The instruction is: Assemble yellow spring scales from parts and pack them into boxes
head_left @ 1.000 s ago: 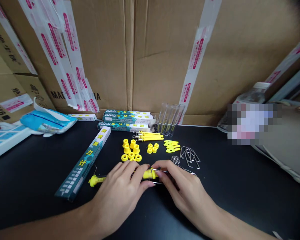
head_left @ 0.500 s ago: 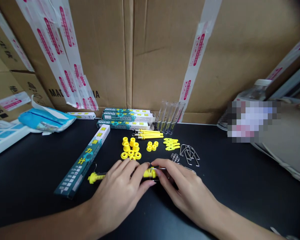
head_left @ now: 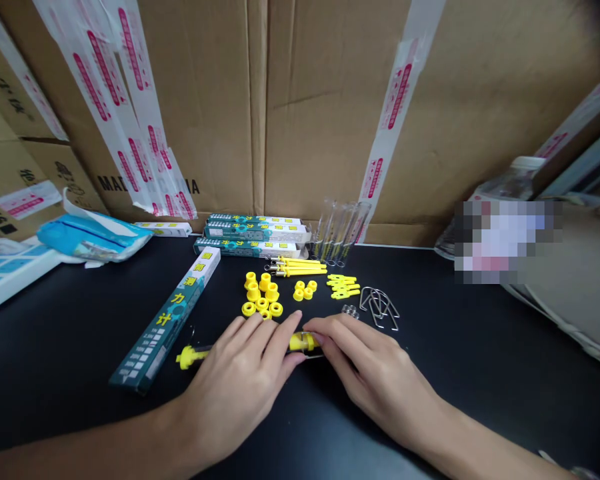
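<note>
A tube spring scale, clear with yellow ends, lies across the table in front of me. My left hand is wrapped over its middle, with the index finger lifted off the tube. At the right end, the thumb and fingers of my right hand pinch together by the yellow plug. A thin metal wire, partly hidden, shows between my hands; I cannot tell how it meets the plug. Just beyond lie yellow caps, small yellow rings and bent wire hooks.
A printed box lies to the left, more boxes are stacked behind. Clear tubes stand by the cardboard. Yellow rods with springs, flat yellow pieces and small springs lie nearby. A bottle and bag sit right.
My left index finger has lifted and straightened away from the tube. My right fingers have closed in at the plug end, and less of the wire shows.
</note>
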